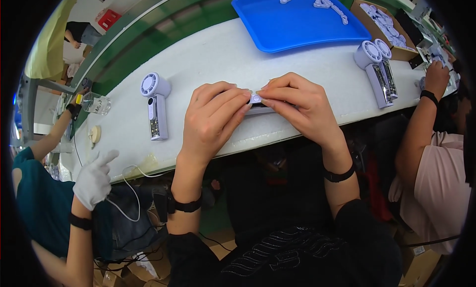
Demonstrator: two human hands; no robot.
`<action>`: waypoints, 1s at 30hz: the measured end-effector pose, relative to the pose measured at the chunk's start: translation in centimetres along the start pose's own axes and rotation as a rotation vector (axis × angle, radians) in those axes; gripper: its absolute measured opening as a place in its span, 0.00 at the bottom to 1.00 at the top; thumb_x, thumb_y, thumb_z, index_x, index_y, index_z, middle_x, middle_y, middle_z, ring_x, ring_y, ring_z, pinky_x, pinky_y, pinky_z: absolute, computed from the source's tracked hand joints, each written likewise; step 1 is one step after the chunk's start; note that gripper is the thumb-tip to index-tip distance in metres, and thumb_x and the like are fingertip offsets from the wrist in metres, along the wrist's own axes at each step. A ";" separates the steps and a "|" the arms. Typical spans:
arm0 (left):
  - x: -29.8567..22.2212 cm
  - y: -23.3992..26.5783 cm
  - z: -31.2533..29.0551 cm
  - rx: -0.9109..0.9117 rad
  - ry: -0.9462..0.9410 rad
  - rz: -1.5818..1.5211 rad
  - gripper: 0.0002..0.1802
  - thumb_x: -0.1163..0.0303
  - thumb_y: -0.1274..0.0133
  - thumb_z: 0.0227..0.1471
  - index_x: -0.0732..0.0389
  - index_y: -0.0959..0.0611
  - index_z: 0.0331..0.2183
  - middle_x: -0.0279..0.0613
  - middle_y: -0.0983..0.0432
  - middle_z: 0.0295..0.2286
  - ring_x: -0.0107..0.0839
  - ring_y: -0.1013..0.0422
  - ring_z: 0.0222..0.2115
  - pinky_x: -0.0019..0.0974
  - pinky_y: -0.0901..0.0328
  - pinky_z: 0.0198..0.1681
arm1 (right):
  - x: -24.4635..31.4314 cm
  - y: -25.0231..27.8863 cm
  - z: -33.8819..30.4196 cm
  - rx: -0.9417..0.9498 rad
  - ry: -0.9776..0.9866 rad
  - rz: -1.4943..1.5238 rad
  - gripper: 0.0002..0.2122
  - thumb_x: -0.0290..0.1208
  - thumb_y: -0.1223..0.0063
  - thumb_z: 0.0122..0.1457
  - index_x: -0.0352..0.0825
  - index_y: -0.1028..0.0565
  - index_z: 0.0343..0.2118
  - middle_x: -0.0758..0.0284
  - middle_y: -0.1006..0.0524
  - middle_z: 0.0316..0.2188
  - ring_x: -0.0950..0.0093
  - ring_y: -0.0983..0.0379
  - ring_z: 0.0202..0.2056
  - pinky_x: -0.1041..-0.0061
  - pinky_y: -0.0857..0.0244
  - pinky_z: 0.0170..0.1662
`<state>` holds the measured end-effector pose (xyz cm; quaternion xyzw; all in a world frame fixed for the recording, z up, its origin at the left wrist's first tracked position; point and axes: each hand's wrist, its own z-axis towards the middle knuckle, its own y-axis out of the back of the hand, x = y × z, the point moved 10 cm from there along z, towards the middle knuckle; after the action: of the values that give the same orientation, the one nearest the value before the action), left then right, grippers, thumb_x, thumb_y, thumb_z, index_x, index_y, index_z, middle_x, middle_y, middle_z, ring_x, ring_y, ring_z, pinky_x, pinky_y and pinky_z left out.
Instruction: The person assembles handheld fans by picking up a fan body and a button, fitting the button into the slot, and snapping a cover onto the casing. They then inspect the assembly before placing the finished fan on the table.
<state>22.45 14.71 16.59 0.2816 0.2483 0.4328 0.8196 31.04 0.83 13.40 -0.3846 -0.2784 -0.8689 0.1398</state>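
Note:
My left hand (210, 116) and my right hand (305, 106) meet over the table's front edge, fingers closed in a pinch. Between the fingertips is a pale lavender fan part (259, 110) with a dark strip and a small oval button piece (256, 98). My fingers hide most of it, so its full shape cannot be made out. Left of my left hand lies a lavender handheld fan (157, 108) with its handle open and the circuit board showing. To the right of my right hand, two similar open fans (378, 74) lie side by side.
A blue tray (292, 29) with several pale small parts stands at the back of the white table (203, 59). Behind the right-hand fans is a cardboard box (409, 54) of lavender parts. A co-worker's gloved hand (92, 183) is at left; another co-worker's arm (421, 108) is at right.

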 end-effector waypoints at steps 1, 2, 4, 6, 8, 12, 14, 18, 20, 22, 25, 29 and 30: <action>0.1 -0.1 -0.1 0.006 0.001 0.000 0.09 0.73 0.31 0.52 0.62 0.10 0.38 0.37 0.13 0.38 0.39 0.20 0.43 0.43 0.29 0.49 | -0.1 -0.1 0.0 -0.002 -0.004 0.004 0.10 0.16 0.36 0.60 0.30 0.13 0.44 0.62 0.16 0.41 0.68 0.16 0.45 0.72 0.22 0.48; 0.1 -0.1 -0.1 -0.001 0.004 -0.008 0.10 0.73 0.31 0.52 0.62 0.10 0.38 0.37 0.13 0.38 0.40 0.20 0.43 0.43 0.29 0.48 | 0.1 -0.1 -0.1 -0.013 0.023 -0.018 0.10 0.16 0.36 0.60 0.30 0.13 0.44 0.62 0.16 0.41 0.67 0.16 0.45 0.71 0.22 0.49; 0.2 -0.2 -0.2 -0.019 0.010 -0.024 0.10 0.74 0.31 0.52 0.63 0.10 0.38 0.37 0.13 0.38 0.40 0.20 0.42 0.43 0.28 0.48 | 0.5 0.1 -0.2 -0.034 0.078 -0.066 0.10 0.17 0.36 0.60 0.30 0.13 0.44 0.62 0.16 0.40 0.67 0.16 0.45 0.70 0.21 0.50; 0.3 -0.4 -0.1 -0.008 0.020 -0.027 0.10 0.74 0.31 0.51 0.63 0.10 0.38 0.38 0.13 0.38 0.40 0.20 0.43 0.43 0.28 0.48 | 0.5 0.1 -0.2 -0.035 0.074 -0.071 0.10 0.16 0.36 0.60 0.30 0.13 0.44 0.62 0.16 0.40 0.66 0.16 0.45 0.69 0.21 0.50; 0.3 -0.5 0.0 0.007 0.032 -0.032 0.11 0.75 0.30 0.51 0.63 0.10 0.39 0.38 0.13 0.39 0.41 0.20 0.43 0.43 0.28 0.48 | 0.6 0.2 -0.2 -0.040 0.073 -0.091 0.10 0.16 0.36 0.60 0.30 0.13 0.44 0.61 0.16 0.40 0.65 0.16 0.45 0.69 0.21 0.51; 0.0 -0.4 -0.2 0.001 0.033 -0.018 0.12 0.75 0.30 0.50 0.63 0.10 0.39 0.38 0.13 0.39 0.41 0.21 0.44 0.44 0.28 0.50 | 1.1 -0.2 -0.3 -0.047 0.109 -0.152 0.11 0.16 0.35 0.59 0.30 0.13 0.44 0.61 0.16 0.40 0.64 0.15 0.44 0.68 0.21 0.51; 0.3 -0.6 -0.5 0.007 0.036 -0.034 0.12 0.76 0.30 0.50 0.64 0.10 0.39 0.40 0.13 0.40 0.43 0.21 0.44 0.43 0.26 0.49 | 0.9 -0.3 -0.3 -0.043 0.110 -0.149 0.11 0.16 0.35 0.58 0.31 0.13 0.44 0.61 0.16 0.40 0.64 0.15 0.45 0.67 0.20 0.51; 0.2 -0.6 -0.4 0.008 0.028 -0.050 0.13 0.78 0.30 0.49 0.65 0.10 0.40 0.41 0.13 0.40 0.44 0.21 0.45 0.42 0.25 0.47 | 1.2 0.0 -0.2 -0.052 0.135 -0.125 0.11 0.16 0.34 0.58 0.31 0.13 0.43 0.61 0.16 0.39 0.64 0.15 0.45 0.66 0.20 0.52; 0.3 -0.4 -0.5 -0.028 0.047 -0.059 0.13 0.77 0.29 0.47 0.63 0.10 0.39 0.39 0.14 0.39 0.42 0.21 0.44 0.42 0.27 0.49 | 1.1 0.0 -0.1 -0.040 0.142 -0.108 0.11 0.16 0.33 0.57 0.31 0.13 0.43 0.60 0.16 0.40 0.64 0.15 0.46 0.65 0.20 0.53; 0.3 -0.6 -0.6 -0.030 0.045 -0.051 0.13 0.77 0.29 0.47 0.64 0.10 0.39 0.39 0.14 0.39 0.42 0.21 0.44 0.42 0.27 0.49 | 0.9 0.0 -0.2 -0.034 0.149 -0.113 0.11 0.17 0.33 0.57 0.31 0.13 0.43 0.60 0.15 0.41 0.64 0.15 0.46 0.64 0.20 0.53; 0.2 -0.7 -0.5 -0.038 0.034 -0.041 0.13 0.77 0.29 0.47 0.64 0.10 0.39 0.39 0.14 0.39 0.42 0.21 0.44 0.41 0.27 0.48 | 1.1 0.0 -0.3 -0.025 0.163 -0.134 0.11 0.17 0.32 0.56 0.30 0.13 0.43 0.59 0.15 0.43 0.63 0.15 0.47 0.63 0.20 0.55; 0.3 -1.0 -0.7 -0.044 0.044 -0.028 0.13 0.77 0.29 0.47 0.64 0.10 0.38 0.40 0.14 0.39 0.42 0.22 0.44 0.41 0.26 0.48 | 1.1 0.0 -0.4 -0.025 0.037 -0.159 0.14 0.18 0.30 0.55 0.28 0.15 0.45 0.57 0.15 0.46 0.61 0.15 0.48 0.63 0.20 0.56; 0.4 -1.0 -0.7 -0.047 0.043 -0.022 0.14 0.78 0.29 0.47 0.64 0.10 0.39 0.40 0.14 0.39 0.42 0.22 0.44 0.41 0.26 0.48 | 1.6 -0.2 -0.5 -0.022 0.094 -0.217 0.15 0.18 0.30 0.54 0.28 0.15 0.46 0.57 0.15 0.47 0.61 0.16 0.49 0.63 0.20 0.56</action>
<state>22.71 14.73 15.35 0.2500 0.2589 0.4354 0.8252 29.58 0.67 14.21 -0.3128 -0.3020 -0.8989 0.0538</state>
